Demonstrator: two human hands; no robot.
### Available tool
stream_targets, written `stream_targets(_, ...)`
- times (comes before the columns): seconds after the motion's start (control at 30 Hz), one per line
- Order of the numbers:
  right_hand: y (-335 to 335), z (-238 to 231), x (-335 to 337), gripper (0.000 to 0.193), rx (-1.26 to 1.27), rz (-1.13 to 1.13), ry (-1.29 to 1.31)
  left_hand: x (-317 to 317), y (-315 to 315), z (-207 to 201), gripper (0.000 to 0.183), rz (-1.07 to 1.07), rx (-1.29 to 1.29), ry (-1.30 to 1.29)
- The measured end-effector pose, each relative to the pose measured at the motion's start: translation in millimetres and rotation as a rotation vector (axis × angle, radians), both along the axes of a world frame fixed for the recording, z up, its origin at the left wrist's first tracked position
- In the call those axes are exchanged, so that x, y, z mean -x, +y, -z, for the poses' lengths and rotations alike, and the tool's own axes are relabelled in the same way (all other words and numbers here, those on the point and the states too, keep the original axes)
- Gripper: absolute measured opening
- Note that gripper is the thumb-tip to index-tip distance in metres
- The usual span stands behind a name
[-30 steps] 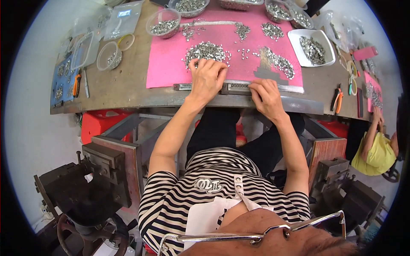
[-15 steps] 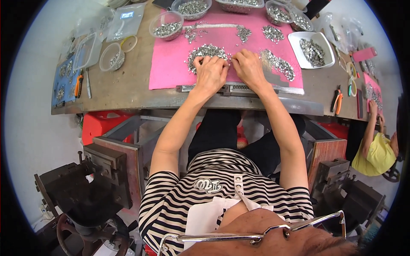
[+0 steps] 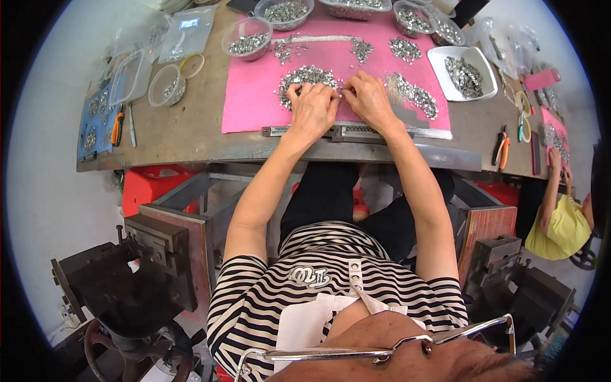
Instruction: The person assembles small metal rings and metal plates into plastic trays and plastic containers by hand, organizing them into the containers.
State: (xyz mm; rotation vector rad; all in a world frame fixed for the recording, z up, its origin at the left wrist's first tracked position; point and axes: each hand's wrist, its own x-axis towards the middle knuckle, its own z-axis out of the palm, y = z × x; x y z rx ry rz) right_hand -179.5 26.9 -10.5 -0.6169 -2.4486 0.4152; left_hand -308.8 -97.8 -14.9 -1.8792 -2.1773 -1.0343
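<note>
My left hand (image 3: 314,106) rests at the near edge of a pile of small shiny metal pieces (image 3: 310,75) on a pink mat (image 3: 245,105). Its fingers are curled, with thumb and fingertips drawn together towards my right hand. Close beside it on the right, my right hand (image 3: 370,102) has its fingers bent in a pinch, tips almost meeting the left ones. Whatever is between the fingertips is too small to make out. Just below the hands a slotted metal bar (image 3: 359,132) lies along the mat's near edge. A scattered heap of metal pieces (image 3: 420,102) lies right of my right hand.
Clear tubs of metal pieces (image 3: 248,44) line the far side. A white tray (image 3: 489,89) stands at the right, near orange-handled pliers (image 3: 504,149). Another pair of pliers (image 3: 117,127) lies at the left. A person in yellow (image 3: 560,229) works at the far right.
My right hand has shifted slightly left, its fingertips nearer to the left hand's. The left hand stays almost in place over the pile's edge.
</note>
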Motion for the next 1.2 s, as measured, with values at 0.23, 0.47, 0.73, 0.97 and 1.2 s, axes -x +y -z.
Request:
stream_targets(0.23, -0.3, 3.4, -0.4, 0.008, 0.041, -0.025, 0.037, -1.2, -1.3, 2.8, 0.008, -0.003, -0.027, 0.009)
stream_targets(0.47, -1.7, -3.0, -5.4, 0.009, -0.065, -0.036, 0.000, -2.1, 0.0, 1.4, 0.008, 0.002, -0.036, 0.027)
stream_targets(0.73, -14.7, -23.9, -87.6, 0.009, 0.426, 0.001, 0.112, -33.0, -15.7, -16.1, 0.006, 0.155, -0.112, -0.043)
stream_targets(0.97, -37.6, -16.9, -108.8, 0.020, 0.059, -0.127, 0.095, -65.9, -11.1, -2.7, 0.012, 0.267, -0.147, -0.037)
stream_targets(1.2, -38.5, -17.0, -112.3, 0.019, 0.007, -0.134, 0.083, -67.7, -9.4, -2.5, 0.014, 0.270, -0.132, 0.026)
